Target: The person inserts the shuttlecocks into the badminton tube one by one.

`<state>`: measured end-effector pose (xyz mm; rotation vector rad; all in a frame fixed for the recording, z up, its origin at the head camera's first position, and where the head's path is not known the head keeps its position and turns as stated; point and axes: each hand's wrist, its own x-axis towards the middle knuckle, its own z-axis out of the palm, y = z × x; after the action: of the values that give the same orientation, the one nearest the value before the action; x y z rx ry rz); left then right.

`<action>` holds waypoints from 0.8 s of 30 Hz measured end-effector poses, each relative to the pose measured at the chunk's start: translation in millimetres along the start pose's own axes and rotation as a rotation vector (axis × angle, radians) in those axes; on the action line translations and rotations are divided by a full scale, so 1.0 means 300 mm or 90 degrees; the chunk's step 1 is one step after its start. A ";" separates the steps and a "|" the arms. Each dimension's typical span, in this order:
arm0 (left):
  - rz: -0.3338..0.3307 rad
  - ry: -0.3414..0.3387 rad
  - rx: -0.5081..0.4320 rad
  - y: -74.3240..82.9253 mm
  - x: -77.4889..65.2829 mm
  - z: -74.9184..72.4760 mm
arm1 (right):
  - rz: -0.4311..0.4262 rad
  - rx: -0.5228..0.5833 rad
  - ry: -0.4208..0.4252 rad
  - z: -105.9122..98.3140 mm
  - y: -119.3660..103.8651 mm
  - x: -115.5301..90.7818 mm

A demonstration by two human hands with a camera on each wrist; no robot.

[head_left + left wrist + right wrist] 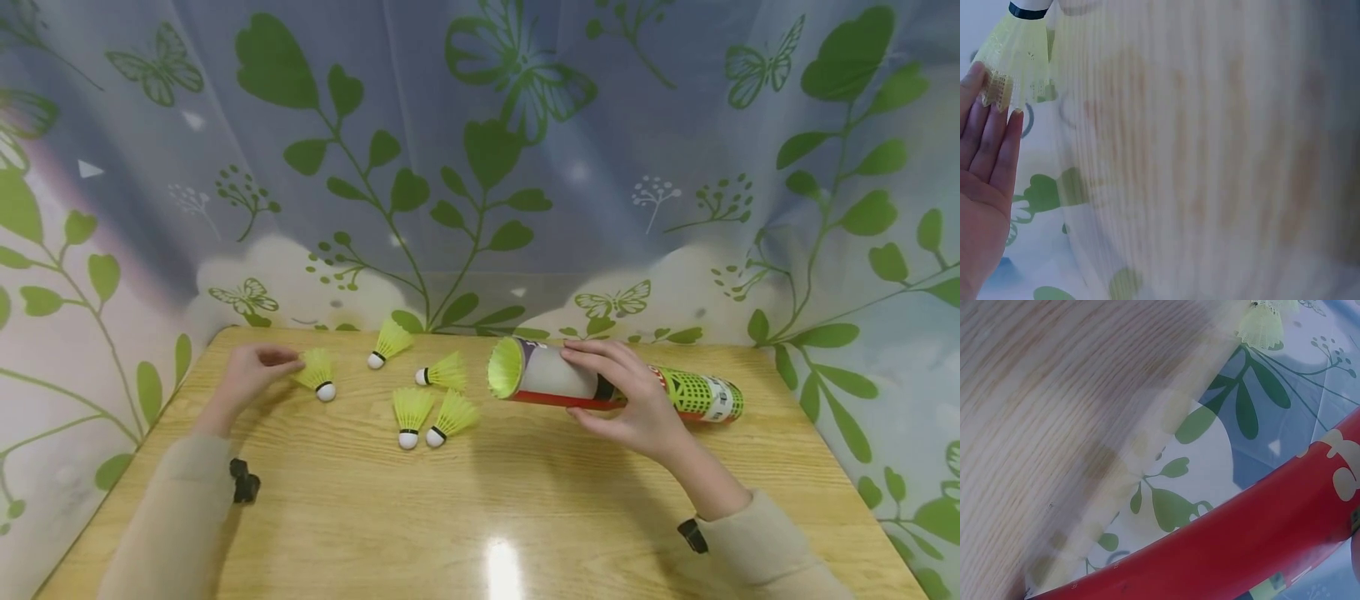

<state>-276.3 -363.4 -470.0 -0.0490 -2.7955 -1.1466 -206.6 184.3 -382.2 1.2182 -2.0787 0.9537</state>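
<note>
At the table's left side, my left hand (251,375) pinches the skirt rim of a yellow shuttlecock (315,371) between thumb and fingers. Its white cork points away from the hand, also visible in the left wrist view on the shuttlecock (1019,56). My right hand (637,408) grips a shuttlecock tube (555,375) round its middle, thumb on the near side. The tube lies roughly sideways, its mouth facing left, with a yellow shuttlecock skirt (504,368) showing inside. In the right wrist view, the tube's red side (1222,544) crosses the lower part.
Several loose yellow shuttlecocks, among them one near the back (390,343) and one nearer the front (411,417), lie between the hands on the wooden table (375,517). A curtain (480,208) with leaves and butterflies hangs along the table's back and sides.
</note>
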 end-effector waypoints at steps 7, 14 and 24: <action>-0.014 0.048 -0.009 0.025 -0.030 -0.009 | 0.004 0.008 0.003 -0.003 -0.002 0.000; -0.007 0.116 -0.028 0.059 -0.051 -0.001 | 0.026 -0.017 -0.006 -0.007 -0.007 -0.004; 0.014 0.228 -0.097 0.176 -0.081 0.044 | 0.000 0.001 0.013 -0.010 -0.003 0.003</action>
<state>-249.4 -316.3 -445.5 0.1013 -2.3883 -1.2232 -205.9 185.8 -379.5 1.2045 -2.0624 0.9640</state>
